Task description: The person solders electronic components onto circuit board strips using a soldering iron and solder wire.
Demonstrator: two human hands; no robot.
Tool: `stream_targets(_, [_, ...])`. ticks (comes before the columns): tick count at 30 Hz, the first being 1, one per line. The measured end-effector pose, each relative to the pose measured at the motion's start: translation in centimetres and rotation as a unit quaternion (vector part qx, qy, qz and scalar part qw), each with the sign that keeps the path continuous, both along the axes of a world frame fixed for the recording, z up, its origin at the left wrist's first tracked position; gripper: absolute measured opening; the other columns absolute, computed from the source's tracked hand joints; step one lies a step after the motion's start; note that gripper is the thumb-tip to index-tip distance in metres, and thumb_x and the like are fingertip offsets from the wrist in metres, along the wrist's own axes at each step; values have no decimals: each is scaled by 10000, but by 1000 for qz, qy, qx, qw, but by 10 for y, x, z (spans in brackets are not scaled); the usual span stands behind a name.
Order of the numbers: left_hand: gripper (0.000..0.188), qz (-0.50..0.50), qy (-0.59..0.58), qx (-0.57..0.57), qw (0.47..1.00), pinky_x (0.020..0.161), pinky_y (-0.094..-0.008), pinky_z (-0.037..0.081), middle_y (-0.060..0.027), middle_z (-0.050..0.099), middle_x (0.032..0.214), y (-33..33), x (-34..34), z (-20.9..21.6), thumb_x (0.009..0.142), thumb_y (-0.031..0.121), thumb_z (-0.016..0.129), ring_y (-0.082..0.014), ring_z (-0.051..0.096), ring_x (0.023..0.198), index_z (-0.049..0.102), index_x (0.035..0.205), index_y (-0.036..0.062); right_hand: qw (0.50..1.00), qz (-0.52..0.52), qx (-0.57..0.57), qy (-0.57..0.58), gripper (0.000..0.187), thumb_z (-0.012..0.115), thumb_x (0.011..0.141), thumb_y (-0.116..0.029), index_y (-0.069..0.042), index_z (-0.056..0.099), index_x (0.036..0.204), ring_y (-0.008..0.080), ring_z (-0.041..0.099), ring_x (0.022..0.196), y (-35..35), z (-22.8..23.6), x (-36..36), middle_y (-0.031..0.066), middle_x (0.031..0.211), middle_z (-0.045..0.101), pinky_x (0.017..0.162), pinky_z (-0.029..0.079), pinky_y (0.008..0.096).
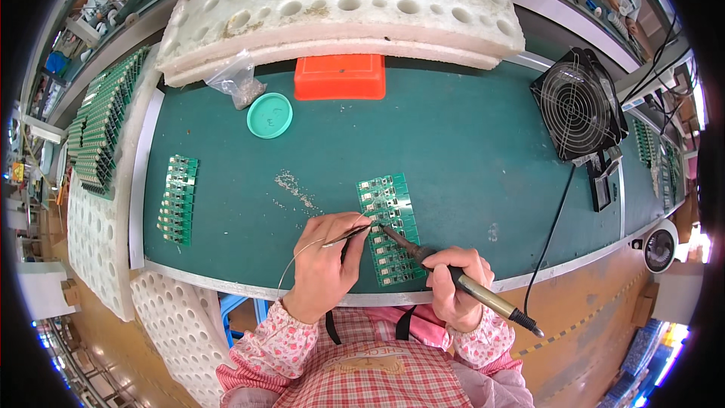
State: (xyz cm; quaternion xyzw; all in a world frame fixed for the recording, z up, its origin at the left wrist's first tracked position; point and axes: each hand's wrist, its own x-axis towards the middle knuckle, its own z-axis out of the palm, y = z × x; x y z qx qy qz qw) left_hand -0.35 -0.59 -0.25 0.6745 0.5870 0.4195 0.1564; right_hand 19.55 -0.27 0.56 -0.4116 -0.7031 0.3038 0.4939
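Note:
A green circuit board panel (pixel 399 217) with rows of small parts lies on the green bench mat in front of me. My right hand (pixel 462 276) is closed around a soldering iron (pixel 488 298), its tip touching or just over the panel's left part. From the left, my left hand (pixel 317 264) pinches dark tweezers (pixel 347 235), their points close to the iron's tip. A thin solder wire (pixel 289 264) also runs through that hand toward the same spot. Fingers and tools hide the exact contact point.
A second board panel (pixel 178 200) lies at left, beside scattered tiny parts (pixel 296 187). Farther back are a turquoise lid (pixel 269 115), a plastic bag (pixel 240 83), a red box (pixel 340 78) and white foam (pixel 340 7). A black fan (pixel 578 106) stands right; stacked boards (pixel 106 125) stand far left.

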Motion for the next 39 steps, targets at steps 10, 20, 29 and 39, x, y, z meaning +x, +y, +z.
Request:
stream_targets(10, [170, -5, -3, 2, 1000, 751, -360, 504, -107, 727, 991, 0, -1, -1, 805, -71, 710, -291, 671, 844, 702, 959, 0, 1000, 12, -3, -14, 72, 689, 869, -42, -23, 647, 924, 177, 570, 472, 6, -2, -6, 73, 667, 647, 450, 445, 318])
stream_targets(20, [203, 0, -9, 1, 1000, 748, -359, 505, -100, 722, 982, 1, -1, -2, 805, -68, 717, -289, 666, 832, 703, 988, 19, 992, 75, 82, -53, 131, 713, 795, -13, -44, 654, 908, 191, 542, 455, 16, 4, -5, 33, 642, 610, 432, 430, 323])
stream_targets(29, [184, -5, -11, -2, 1000, 753, -363, 504, -102, 722, 986, 1, -1, 0, 817, -56, 710, -291, 670, 846, 700, 987, 15, 994, 8, 99, -44, 108, 698, 839, -64, -47, 650, 934, 185, 517, 437, 5, 2, 6, 23, 586, 554, 429, 417, 325])
stream_targets(39, [183, 6, -8, -4, 1000, 778, -367, 512, -104, 722, 989, -5, -5, 2, 813, -50, 715, -294, 674, 878, 690, 980, 21, 979, 12, 42, -198, 672, 846, 735, -90, -33, 544, 1333, 310, 630, 872, 4, 0, -4, 155, 1078, 624, 756, 517, 404])
